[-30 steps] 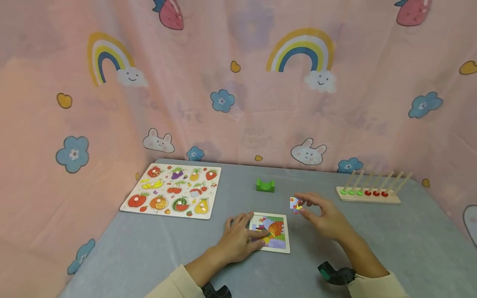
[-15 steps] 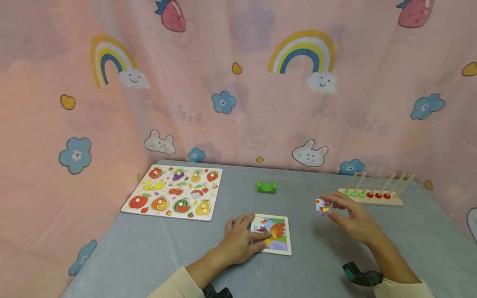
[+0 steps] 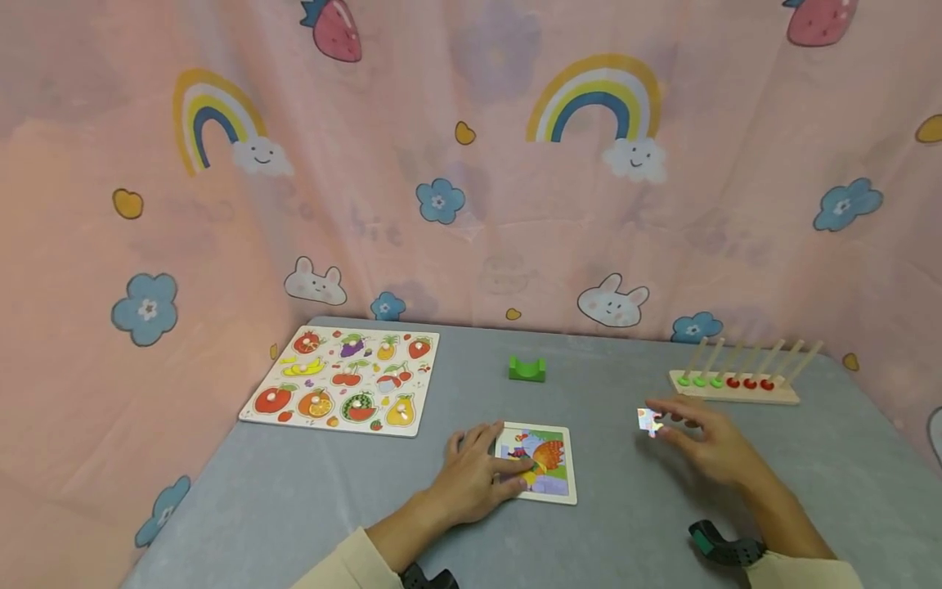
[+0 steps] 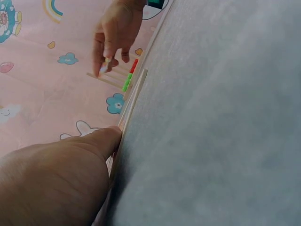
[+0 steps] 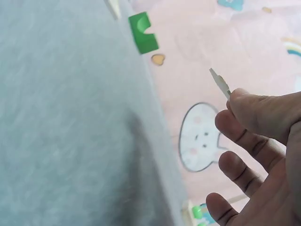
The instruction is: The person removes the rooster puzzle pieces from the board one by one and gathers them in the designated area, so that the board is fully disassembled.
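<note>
My right hand [image 3: 710, 442] pinches a small jigsaw puzzle piece [image 3: 649, 421] between thumb and fingers, held above the table. In the right wrist view the puzzle piece [image 5: 219, 84] shows edge-on at the thumb tip [image 5: 240, 96]. My left hand [image 3: 471, 478] lies over the left side of a framed jigsaw puzzle [image 3: 548, 462], its fingers stretched across the picture and frame. An orange and yellow figure on green and lilac shows in the part of the puzzle left uncovered. From the left wrist view, the left thumb [image 4: 106, 139] rests along the frame's edge.
A fruit peg board [image 3: 346, 380] lies at the back left. A green notched block [image 3: 527, 370] stands at the back middle. At the back right is a wooden peg rack [image 3: 736, 388] with green and red beads. A pink patterned curtain [image 3: 500, 188] hangs behind the table.
My right hand has moved to the right, away from the framed puzzle, with the puzzle piece in it, and then slightly lower. The left hand has stayed on the puzzle.
</note>
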Action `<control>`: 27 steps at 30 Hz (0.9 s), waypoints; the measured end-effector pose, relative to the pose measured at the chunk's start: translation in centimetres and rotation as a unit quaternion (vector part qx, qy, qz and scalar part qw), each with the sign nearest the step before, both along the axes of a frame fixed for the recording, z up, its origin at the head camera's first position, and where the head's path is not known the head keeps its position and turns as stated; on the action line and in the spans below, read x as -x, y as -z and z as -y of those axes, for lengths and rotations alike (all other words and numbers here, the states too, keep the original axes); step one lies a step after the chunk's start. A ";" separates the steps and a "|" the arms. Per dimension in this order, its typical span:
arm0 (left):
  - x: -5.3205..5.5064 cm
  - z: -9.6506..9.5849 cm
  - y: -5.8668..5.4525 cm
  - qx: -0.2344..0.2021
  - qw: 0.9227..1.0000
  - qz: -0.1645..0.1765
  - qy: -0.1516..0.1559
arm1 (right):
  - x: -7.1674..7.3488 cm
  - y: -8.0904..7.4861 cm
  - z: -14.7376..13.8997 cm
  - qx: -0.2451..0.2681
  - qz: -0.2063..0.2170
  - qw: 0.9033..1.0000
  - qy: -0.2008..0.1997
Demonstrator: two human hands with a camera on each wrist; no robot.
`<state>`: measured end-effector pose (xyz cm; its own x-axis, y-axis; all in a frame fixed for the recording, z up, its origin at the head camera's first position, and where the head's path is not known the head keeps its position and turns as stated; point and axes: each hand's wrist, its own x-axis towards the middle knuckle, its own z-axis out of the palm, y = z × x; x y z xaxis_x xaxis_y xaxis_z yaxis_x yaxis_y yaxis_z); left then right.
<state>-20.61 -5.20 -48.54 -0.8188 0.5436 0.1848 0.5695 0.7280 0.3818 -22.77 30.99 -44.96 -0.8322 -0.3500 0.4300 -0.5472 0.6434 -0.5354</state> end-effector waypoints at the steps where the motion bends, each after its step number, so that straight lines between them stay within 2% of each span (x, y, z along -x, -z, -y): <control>1: 0.0 0.0 0.0 0.000 1.000 -0.002 0.000 | 0.1 0.2 -0.1 -0.003 0.005 1.000 0.000; 10: 0.1 0.0 0.3 -0.003 1.000 -0.016 0.000 | 0.8 2.3 -0.6 0.004 0.010 0.999 -0.036; 18: -0.1 0.0 0.1 -0.005 1.000 -0.005 -0.001 | 0.7 2.7 -0.3 -0.039 0.044 0.998 0.002; 27: 0.0 0.1 0.0 -0.005 1.000 -0.007 0.001 | 0.7 2.7 -0.2 -0.047 0.055 0.997 0.015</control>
<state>-20.63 -5.30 -48.57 -0.8145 0.5439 0.2018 0.5770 0.7229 0.3802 -23.45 31.23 -47.64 -0.8831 -0.3591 0.3020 -0.4686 0.7090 -0.5270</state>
